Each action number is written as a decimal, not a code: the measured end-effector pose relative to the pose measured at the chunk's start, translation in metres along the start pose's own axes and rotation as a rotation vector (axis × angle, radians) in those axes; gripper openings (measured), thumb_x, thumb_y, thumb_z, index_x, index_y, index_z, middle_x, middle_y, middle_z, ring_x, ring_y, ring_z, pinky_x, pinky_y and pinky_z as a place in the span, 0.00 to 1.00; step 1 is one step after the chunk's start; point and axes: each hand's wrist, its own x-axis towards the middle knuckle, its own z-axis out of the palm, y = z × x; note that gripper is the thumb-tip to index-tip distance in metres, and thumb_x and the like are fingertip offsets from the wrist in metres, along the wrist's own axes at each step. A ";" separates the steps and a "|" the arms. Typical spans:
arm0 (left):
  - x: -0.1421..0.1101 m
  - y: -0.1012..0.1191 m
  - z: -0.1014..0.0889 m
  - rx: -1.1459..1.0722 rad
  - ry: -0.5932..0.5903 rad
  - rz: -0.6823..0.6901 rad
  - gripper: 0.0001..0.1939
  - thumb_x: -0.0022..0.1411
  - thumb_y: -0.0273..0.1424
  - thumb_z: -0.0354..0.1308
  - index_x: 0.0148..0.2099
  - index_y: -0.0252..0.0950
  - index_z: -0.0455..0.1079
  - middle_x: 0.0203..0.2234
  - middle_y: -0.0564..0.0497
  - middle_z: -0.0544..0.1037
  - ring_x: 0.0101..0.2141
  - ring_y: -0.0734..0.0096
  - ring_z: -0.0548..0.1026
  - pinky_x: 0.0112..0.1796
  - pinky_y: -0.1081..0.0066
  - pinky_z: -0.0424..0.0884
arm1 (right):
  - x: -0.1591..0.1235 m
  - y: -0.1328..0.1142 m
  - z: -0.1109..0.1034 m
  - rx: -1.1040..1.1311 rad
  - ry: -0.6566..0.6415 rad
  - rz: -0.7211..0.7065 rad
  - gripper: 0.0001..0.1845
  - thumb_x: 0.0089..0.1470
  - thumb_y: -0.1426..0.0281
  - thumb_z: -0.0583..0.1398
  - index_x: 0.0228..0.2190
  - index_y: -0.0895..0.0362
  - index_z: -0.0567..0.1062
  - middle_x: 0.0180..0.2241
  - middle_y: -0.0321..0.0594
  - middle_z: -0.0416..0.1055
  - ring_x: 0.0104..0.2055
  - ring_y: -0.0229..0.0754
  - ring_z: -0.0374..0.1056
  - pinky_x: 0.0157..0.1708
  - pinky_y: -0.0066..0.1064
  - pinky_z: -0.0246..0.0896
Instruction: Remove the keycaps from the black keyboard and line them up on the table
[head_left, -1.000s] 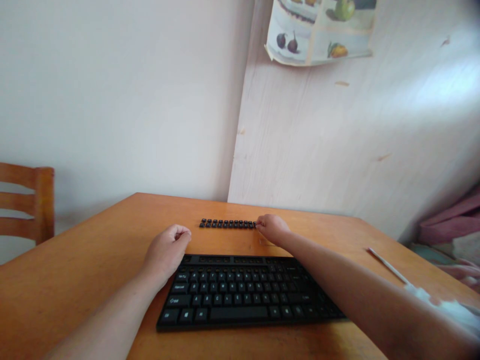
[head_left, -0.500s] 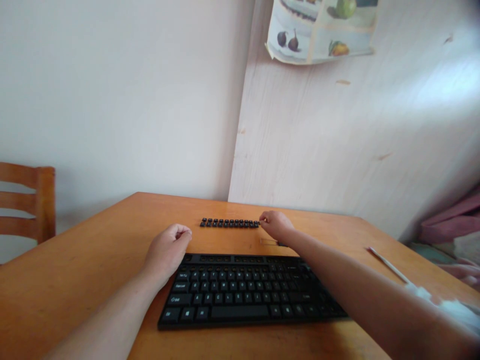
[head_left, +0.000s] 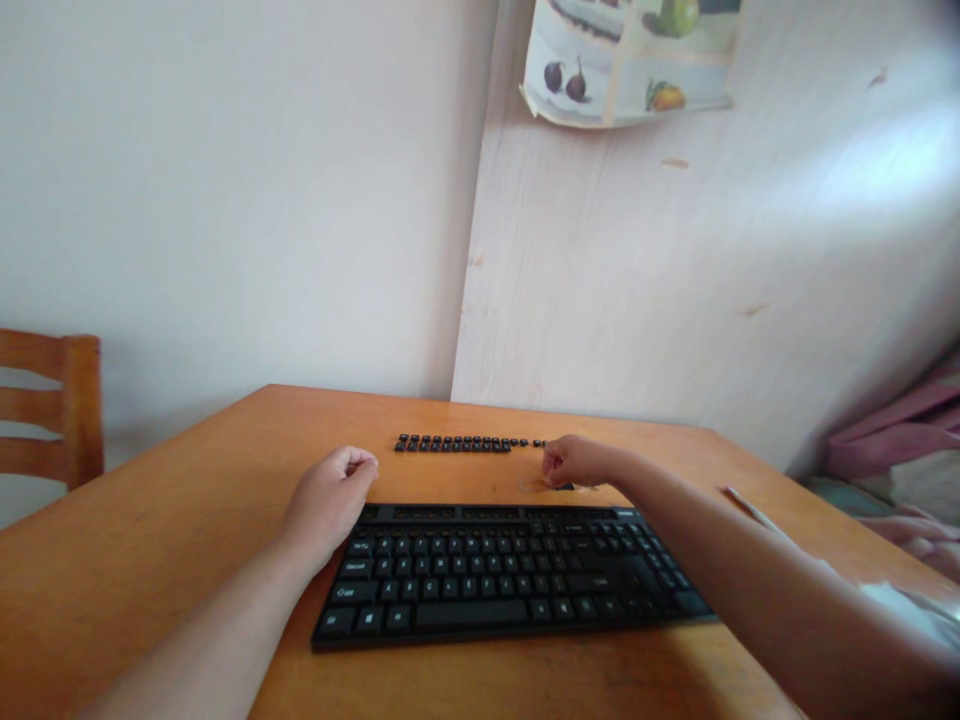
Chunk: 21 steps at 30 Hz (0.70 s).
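A black keyboard [head_left: 472, 612] lies across the table, its upper rows showing bare sockets without keycaps. Beyond it, loose black keycaps [head_left: 454, 444] form two lines, with a few more in the back line trailing off to the right. My left hand [head_left: 330, 505] rests by the keyboard's top left corner, fingers curled and closed, with nothing visible in it. My right hand [head_left: 574, 463] is closed, just right of the keycaps and above a small tool with a thin wire loop and dark handle [head_left: 564, 487]. Whether its fingers hold anything is hidden.
The wooden table [head_left: 187, 510] meets a wall at the back. A thin pale stick [head_left: 750, 507] and white crumpled material [head_left: 889, 597] lie at the right, partly behind my forearm. A wooden chair [head_left: 81, 400] stands left; pink cloth [head_left: 885, 425] is piled beyond the right edge.
My right hand has moved right and slightly nearer, away from the end of the keycap lines, uncovering more keycaps in the back line. My left hand stays in place. The view has shifted slightly.
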 end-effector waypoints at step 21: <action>-0.001 0.008 -0.011 -0.179 0.020 -0.011 0.19 0.55 0.46 0.54 0.38 0.35 0.71 0.32 0.46 0.80 0.37 0.61 0.77 0.41 0.65 0.70 | -0.051 -0.018 -0.015 0.388 0.642 0.046 0.10 0.56 0.69 0.49 0.29 0.58 0.67 0.26 0.39 0.69 0.28 0.37 0.64 0.26 0.25 0.55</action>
